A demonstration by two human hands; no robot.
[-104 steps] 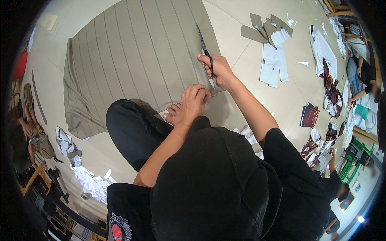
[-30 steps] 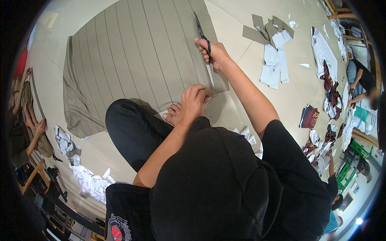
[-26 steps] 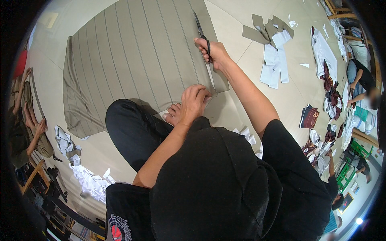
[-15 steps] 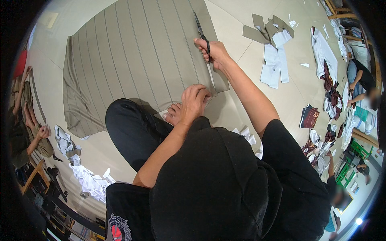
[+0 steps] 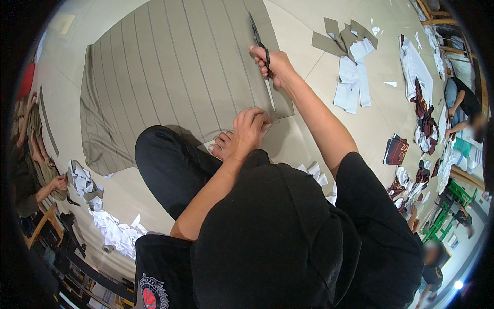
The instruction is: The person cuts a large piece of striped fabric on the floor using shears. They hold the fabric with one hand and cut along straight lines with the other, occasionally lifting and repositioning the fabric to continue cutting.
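Note:
A wide olive-grey cloth [image 5: 170, 67] with thin dark stripes lies spread on the tiled floor in front of me. A slit runs along its right side from the near edge, leaving a narrow strip [image 5: 282, 103] to the right. My right hand [image 5: 278, 68] grips black-handled scissors [image 5: 256, 32], whose dark blades lie over the cloth and point away from me. By the near right corner, my left hand [image 5: 248, 127] has its fingers curled on the cloth edge beside the slit. The fingertips are partly hidden. My bare foot [image 5: 220, 146] rests next to that hand.
Cut cloth strips [image 5: 351, 77] lie on the floor to the right. A pile of white scraps [image 5: 116, 229] is at the lower left. Farther right are a folded maroon cloth [image 5: 394, 149] and heaped pieces. A co-worker's hand [image 5: 59, 182] shows at the left; other people sit at the right.
My hands, the scissors and the cloth stay almost where they were. At the left, the co-worker's hand has moved down a little. A person at the lower right has shifted.

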